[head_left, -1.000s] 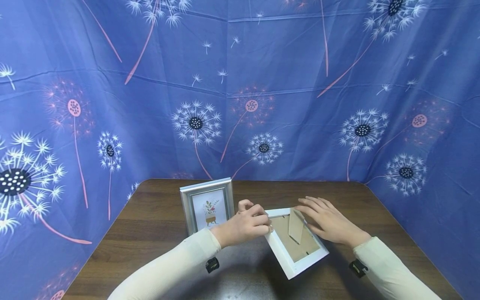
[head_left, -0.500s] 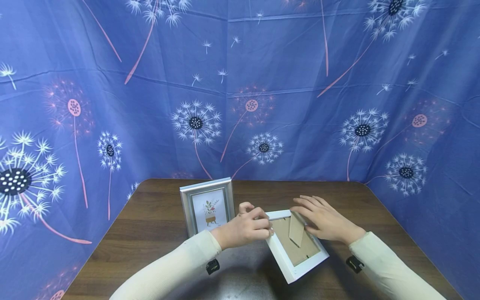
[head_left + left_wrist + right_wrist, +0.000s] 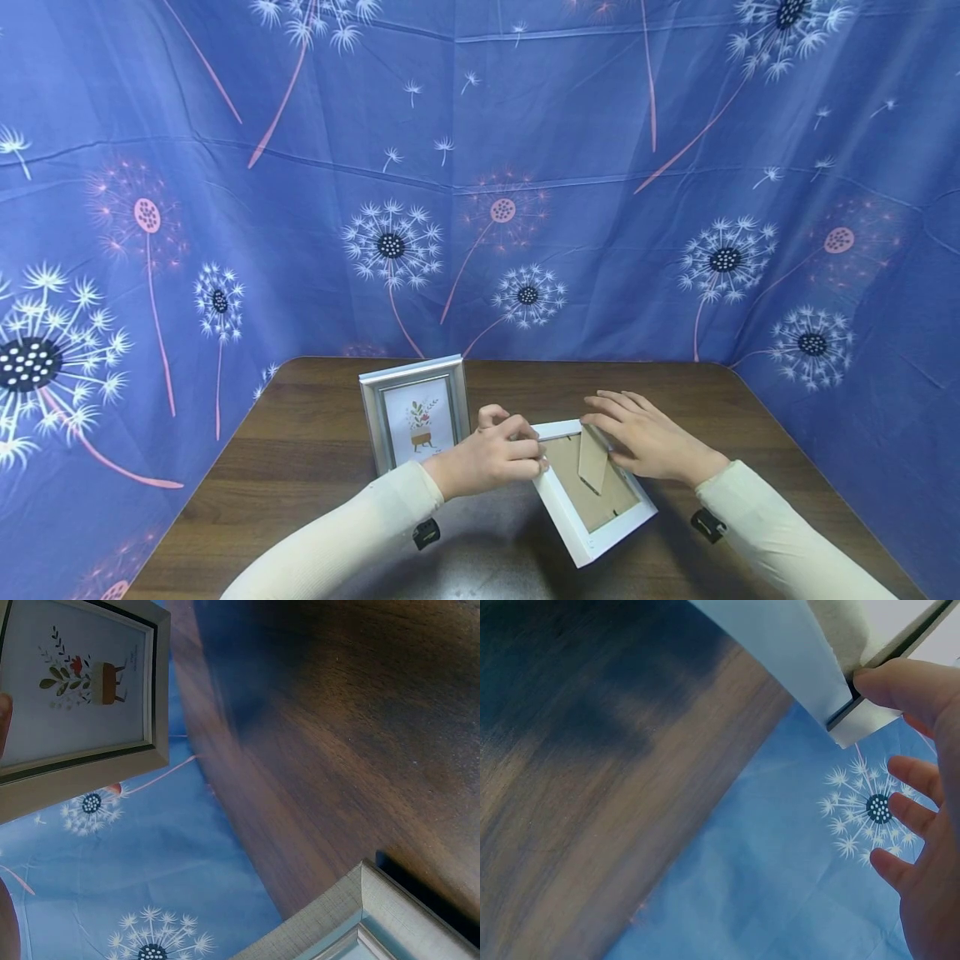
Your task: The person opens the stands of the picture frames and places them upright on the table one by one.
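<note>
A white picture frame [image 3: 567,518] is held tilted over the table, its brown backing board [image 3: 570,475] towards me in the head view. My left hand [image 3: 491,454] grips its left edge with curled fingers. Its front, with a potted-plant print [image 3: 94,679], shows in the left wrist view. My right hand [image 3: 648,437] lies at the upper right edge beside the easel stand [image 3: 593,461], which is hinged to the backing. In the right wrist view the thumb [image 3: 904,684] touches the frame's back edge while the other fingers spread apart, holding nothing.
A silver picture frame [image 3: 377,429] with a similar plant print stands upright on the left, partly behind my left forearm. Dark wood covers the tabletop [image 3: 300,433]. A blue dandelion-patterned cloth [image 3: 600,217] hangs along the back and sides.
My right hand has shifted slightly left along the white frame's edge. The frame's lower end has dipped a little. My left hand keeps its grip, and the silver frame has not moved.
</note>
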`<state>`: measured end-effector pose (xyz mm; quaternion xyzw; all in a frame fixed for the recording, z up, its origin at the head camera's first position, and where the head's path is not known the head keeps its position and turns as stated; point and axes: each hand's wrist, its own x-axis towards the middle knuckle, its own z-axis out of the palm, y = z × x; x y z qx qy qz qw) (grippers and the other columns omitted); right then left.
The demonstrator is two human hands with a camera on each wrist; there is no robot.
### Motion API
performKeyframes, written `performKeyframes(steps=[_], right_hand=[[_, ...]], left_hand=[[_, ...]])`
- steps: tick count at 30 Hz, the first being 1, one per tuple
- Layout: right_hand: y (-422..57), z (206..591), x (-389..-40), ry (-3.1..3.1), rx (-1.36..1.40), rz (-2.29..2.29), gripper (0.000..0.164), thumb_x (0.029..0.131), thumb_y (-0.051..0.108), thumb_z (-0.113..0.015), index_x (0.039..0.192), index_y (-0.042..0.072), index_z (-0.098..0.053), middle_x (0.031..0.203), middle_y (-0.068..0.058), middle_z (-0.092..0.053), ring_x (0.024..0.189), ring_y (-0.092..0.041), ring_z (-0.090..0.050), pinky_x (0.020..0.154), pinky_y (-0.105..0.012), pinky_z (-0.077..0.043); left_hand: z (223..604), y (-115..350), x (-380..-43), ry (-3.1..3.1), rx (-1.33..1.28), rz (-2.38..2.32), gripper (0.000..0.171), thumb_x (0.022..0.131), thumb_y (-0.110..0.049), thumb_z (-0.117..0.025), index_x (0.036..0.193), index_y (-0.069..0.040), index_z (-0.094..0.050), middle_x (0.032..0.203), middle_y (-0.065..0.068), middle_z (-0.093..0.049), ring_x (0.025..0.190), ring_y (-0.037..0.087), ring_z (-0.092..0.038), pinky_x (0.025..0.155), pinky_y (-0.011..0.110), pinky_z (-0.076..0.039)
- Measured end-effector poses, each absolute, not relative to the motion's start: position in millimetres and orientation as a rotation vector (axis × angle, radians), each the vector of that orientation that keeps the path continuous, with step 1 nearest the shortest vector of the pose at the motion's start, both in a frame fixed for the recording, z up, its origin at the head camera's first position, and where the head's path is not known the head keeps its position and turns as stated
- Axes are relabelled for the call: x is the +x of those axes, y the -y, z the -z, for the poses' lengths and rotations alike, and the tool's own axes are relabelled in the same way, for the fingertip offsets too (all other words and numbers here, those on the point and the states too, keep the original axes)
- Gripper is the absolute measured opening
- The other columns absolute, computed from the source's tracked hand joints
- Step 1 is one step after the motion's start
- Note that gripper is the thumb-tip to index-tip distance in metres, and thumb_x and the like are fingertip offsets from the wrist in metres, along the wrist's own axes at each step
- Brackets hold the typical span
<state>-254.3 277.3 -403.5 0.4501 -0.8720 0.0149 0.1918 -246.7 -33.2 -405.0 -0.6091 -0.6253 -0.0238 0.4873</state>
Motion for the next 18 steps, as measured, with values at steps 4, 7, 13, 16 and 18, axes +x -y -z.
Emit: performKeyframes(steps=[4,7,13,16,18], right_hand=[[-277.5,404.2,-254.8,2.437,1.27,-0.031,0.058,0.07,0.014,-0.079,0.125,0.011,-0.061,0.136,-0.018,-0.055,0.124,-0.04,-0.05,0.096,-0.061,-0.039],[-277.9,404.7,-256.4,2.421,1.281,-0.036,0.059,0.068,0.013,-0.079,0.124,0.011,-0.062,0.135,-0.019,-0.055,0.123,-0.04,-0.051,0.096,-0.061,-0.039],[-279.4,405.8,-259.8,2.398,1.29,-0.04,0.058,0.064,0.015,-0.077,0.12,0.011,-0.061,0.132,-0.018,-0.057,0.121,-0.04,-0.052,0.096,-0.058,-0.041],[-279.8,406.2,-259.9,2.398,1.286,-0.038,0.058,0.062,0.015,-0.075,0.118,0.011,-0.06,0.13,-0.016,-0.058,0.122,-0.04,-0.052,0.096,-0.058,-0.041],[-279.9,406.1,-259.6,2.399,1.284,-0.037,0.057,0.062,0.016,-0.074,0.117,0.012,-0.06,0.129,-0.015,-0.058,0.122,-0.04,-0.052,0.096,-0.057,-0.041]], left_hand=[[405.2,33.2,-246.0,1.528,-1.482,0.057,0.003,0.09,-0.026,-0.067,0.092,-0.027,-0.065,0.096,-0.016,-0.06,0.099,0.011,-0.053,0.089,0.048,-0.029],[405.3,33.1,-246.1,1.527,-1.478,0.051,0.003,0.09,-0.026,-0.067,0.092,-0.028,-0.065,0.095,-0.016,-0.059,0.098,0.011,-0.053,0.089,0.047,-0.029],[406.2,32.8,-246.9,1.518,-1.479,0.04,0.003,0.091,-0.026,-0.065,0.092,-0.028,-0.065,0.096,-0.016,-0.06,0.098,0.01,-0.053,0.089,0.048,-0.029],[406.6,32.4,-247.0,1.512,-1.481,0.044,0.003,0.092,-0.026,-0.064,0.091,-0.029,-0.065,0.096,-0.017,-0.06,0.098,0.01,-0.054,0.089,0.048,-0.029],[406.6,32.0,-247.1,1.504,-1.479,0.042,0.004,0.092,-0.026,-0.064,0.09,-0.029,-0.064,0.096,-0.017,-0.06,0.098,0.01,-0.054,0.089,0.048,-0.029]])
